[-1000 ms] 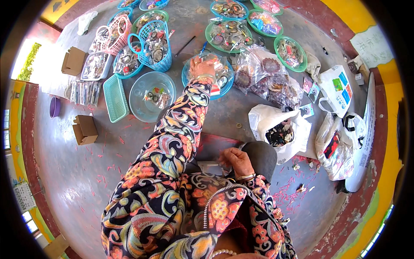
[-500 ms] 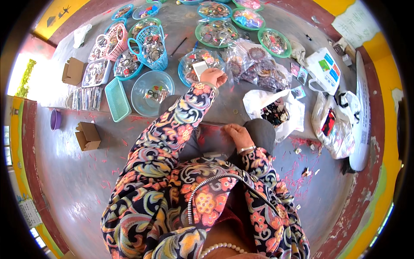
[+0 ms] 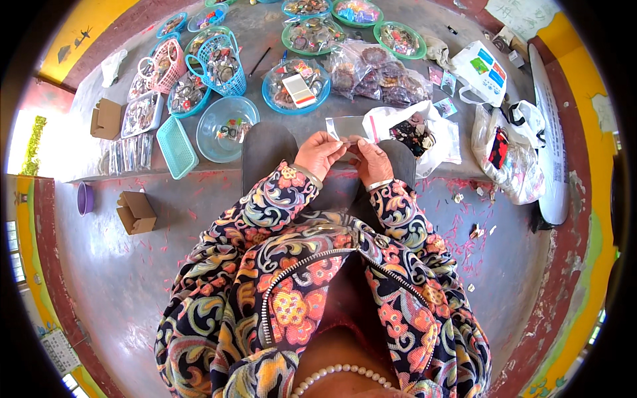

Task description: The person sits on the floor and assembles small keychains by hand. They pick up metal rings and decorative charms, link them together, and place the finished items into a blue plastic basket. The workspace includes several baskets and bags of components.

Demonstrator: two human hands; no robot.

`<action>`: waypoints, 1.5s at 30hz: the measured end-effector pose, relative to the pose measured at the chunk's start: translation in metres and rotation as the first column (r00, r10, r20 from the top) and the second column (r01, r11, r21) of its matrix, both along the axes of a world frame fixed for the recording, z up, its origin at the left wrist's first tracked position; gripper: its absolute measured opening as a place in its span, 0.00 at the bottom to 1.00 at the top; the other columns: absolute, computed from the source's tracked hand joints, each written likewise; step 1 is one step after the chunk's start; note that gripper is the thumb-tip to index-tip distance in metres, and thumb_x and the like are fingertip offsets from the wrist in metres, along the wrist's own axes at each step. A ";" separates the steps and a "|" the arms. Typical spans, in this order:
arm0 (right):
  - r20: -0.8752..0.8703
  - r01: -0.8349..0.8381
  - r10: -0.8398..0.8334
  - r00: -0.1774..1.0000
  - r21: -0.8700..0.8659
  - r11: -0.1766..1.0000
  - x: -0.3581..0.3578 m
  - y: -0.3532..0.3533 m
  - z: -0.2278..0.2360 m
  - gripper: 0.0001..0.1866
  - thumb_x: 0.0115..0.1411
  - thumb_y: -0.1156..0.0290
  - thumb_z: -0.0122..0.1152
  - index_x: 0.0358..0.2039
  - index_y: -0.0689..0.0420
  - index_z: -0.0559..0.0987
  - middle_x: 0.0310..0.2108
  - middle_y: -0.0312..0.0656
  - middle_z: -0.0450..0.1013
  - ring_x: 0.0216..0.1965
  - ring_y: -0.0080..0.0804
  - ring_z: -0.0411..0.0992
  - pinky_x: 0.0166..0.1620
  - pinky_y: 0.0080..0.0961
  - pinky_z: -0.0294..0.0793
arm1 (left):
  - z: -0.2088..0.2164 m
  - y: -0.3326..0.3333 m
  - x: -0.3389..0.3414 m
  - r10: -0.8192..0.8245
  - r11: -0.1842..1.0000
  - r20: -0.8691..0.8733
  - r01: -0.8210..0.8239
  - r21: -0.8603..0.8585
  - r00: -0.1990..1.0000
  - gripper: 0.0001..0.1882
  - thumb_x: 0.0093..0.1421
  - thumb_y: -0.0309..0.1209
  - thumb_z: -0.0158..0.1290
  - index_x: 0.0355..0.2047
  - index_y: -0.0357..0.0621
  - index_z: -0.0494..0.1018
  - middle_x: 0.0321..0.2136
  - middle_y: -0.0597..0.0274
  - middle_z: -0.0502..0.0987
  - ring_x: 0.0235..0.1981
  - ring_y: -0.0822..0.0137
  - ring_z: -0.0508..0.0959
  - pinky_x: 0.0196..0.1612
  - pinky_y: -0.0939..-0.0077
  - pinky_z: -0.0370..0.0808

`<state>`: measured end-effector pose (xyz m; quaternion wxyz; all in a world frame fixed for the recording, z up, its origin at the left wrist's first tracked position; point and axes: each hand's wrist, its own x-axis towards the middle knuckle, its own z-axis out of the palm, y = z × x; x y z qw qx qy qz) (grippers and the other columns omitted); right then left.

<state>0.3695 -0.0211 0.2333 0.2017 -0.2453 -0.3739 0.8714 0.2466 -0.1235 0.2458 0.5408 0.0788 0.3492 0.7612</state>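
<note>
Over my lap, my left hand [image 3: 320, 154] and my right hand [image 3: 371, 161] meet, fingertips pinched on a small clear plastic bag [image 3: 346, 126]. The bag has a pale band along one side and stands up beyond the fingers. Whether anything is inside it I cannot make out. Past the hands, a blue basin [image 3: 326, 97] holds small packed trinkets, with a stack of white cards [image 3: 298, 91] with an orange edge lying on top. Close to my right hand sits a white plastic bag [image 3: 381, 123] of dark, mixed small items.
A clear blue basin [image 3: 211, 147], a turquoise tray [image 3: 176, 149] and a light-blue basket [image 3: 229, 83] stand on the left. Bags of brown round pieces [image 3: 385, 79] lie at centre right. Farther right are white carrier bags [image 3: 481, 76]. Cardboard boxes [image 3: 136, 212] are at left.
My left hand has drawn back from the blue basin to my lap. My right hand has risen to meet it, and both now grip the clear plastic bag. The view has shifted slightly.
</note>
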 end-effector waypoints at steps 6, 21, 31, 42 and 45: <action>0.049 0.058 -0.065 0.997 0.132 0.990 0.007 0.002 0.005 0.08 0.55 0.65 0.54 0.29 0.55 0.76 0.27 0.33 0.73 0.29 0.20 0.69 0.30 0.16 0.63 | 0.009 -0.013 -0.024 -0.139 0.975 -0.386 0.058 -0.214 0.912 0.20 0.52 0.29 0.53 0.44 0.41 0.61 0.36 0.60 0.71 0.39 0.73 0.71 0.24 0.89 0.65; 0.226 -0.229 0.141 0.964 0.433 0.872 0.014 0.004 0.004 0.10 0.53 0.68 0.56 0.31 0.61 0.77 0.26 0.34 0.72 0.26 0.17 0.67 0.30 0.15 0.63 | -0.004 -0.015 -0.023 -0.284 0.931 -0.225 0.212 -0.297 0.932 0.08 0.53 0.27 0.52 0.32 0.35 0.71 0.26 0.58 0.76 0.19 0.76 0.74 0.16 0.90 0.68; 0.258 -0.193 0.087 0.962 0.420 0.887 0.011 0.005 -0.008 0.08 0.50 0.71 0.61 0.28 0.61 0.78 0.23 0.32 0.72 0.24 0.15 0.65 0.28 0.13 0.63 | -0.009 -0.016 -0.022 -0.261 0.945 -0.175 0.215 -0.244 0.949 0.09 0.53 0.27 0.52 0.34 0.36 0.72 0.30 0.58 0.76 0.26 0.72 0.76 0.24 0.85 0.73; 0.245 -0.163 0.066 0.967 0.401 0.902 0.009 0.002 -0.006 0.06 0.48 0.73 0.63 0.24 0.61 0.77 0.19 0.31 0.71 0.21 0.14 0.63 0.26 0.11 0.62 | -0.017 -0.017 -0.025 -0.298 0.949 -0.191 0.269 -0.165 0.935 0.10 0.55 0.26 0.49 0.37 0.37 0.71 0.33 0.59 0.75 0.33 0.72 0.75 0.30 0.84 0.74; 0.231 -0.165 0.072 0.970 0.416 0.894 0.008 0.001 -0.005 0.06 0.47 0.74 0.64 0.21 0.61 0.76 0.18 0.30 0.70 0.21 0.13 0.63 0.25 0.11 0.61 | -0.022 -0.017 -0.026 -0.303 0.948 -0.186 0.275 -0.162 0.935 0.10 0.55 0.26 0.49 0.38 0.38 0.71 0.33 0.59 0.75 0.32 0.72 0.75 0.30 0.83 0.73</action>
